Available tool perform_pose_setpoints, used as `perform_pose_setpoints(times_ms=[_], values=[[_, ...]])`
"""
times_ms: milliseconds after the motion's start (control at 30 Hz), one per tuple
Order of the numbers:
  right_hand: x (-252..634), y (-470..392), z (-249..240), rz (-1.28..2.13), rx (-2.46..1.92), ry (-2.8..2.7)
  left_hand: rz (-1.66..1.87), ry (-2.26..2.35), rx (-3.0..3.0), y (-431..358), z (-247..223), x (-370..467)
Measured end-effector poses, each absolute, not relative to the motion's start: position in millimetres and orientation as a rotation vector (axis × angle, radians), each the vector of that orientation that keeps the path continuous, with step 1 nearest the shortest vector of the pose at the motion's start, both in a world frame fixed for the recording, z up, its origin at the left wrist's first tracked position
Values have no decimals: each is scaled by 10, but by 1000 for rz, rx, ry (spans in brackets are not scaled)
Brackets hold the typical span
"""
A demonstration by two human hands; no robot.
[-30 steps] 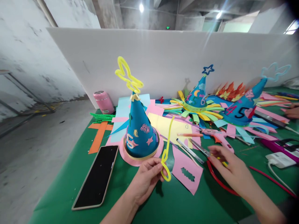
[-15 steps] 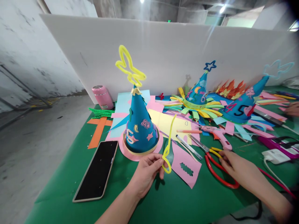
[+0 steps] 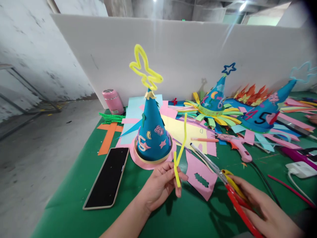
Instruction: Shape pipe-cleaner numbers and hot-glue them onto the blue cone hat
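Note:
Between thumb and fingers, my left hand (image 3: 164, 180) pinches a bent yellow pipe cleaner (image 3: 182, 145), one long end standing up and a short looped part below. My right hand (image 3: 260, 201) grips scissors (image 3: 232, 191) with red and yellow handles, raised off the table, blades pointing up and left toward the pipe cleaner but apart from it. Just behind my left hand stands a blue cone party hat (image 3: 152, 132) with a pink brim, paper stars and a yellow pipe-cleaner shape (image 3: 146, 67) on its tip. Beneath the blades lies pink paper (image 3: 200, 175) with a cut-out hole.
A phone (image 3: 107, 178) lies at left, near a pink flask (image 3: 113, 101) and green pipe cleaners (image 3: 112, 118). On the right are a pink glue gun (image 3: 235, 142), a white charger (image 3: 299, 169) and two more decorated cone hats (image 3: 213, 96). A white board (image 3: 188, 56) stands behind.
My right hand has picked the scissors up off the table and brought them nearer. The yellow pipe cleaner has turned in my left hand, so its loop now shows edge-on.

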State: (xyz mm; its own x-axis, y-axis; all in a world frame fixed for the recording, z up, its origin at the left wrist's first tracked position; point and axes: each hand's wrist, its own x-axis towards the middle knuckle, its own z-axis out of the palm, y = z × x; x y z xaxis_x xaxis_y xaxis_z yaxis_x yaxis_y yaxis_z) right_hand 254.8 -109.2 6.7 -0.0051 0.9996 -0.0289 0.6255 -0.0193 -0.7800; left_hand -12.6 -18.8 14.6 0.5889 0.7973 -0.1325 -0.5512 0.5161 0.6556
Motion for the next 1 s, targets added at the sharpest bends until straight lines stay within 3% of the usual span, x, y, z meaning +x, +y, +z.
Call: perform_pose_setpoints(times_ms=[167,400,1000], values=[[2353,-1057,91,1047,-1713,-1757,824,339,569,-204,170,-141],[2330,-998,96,760,-1722,-2131,798,213,569,-215,174,-153],[2306,-954,78,678,-1761,-2157,762,175,579,-231,181,-172]])
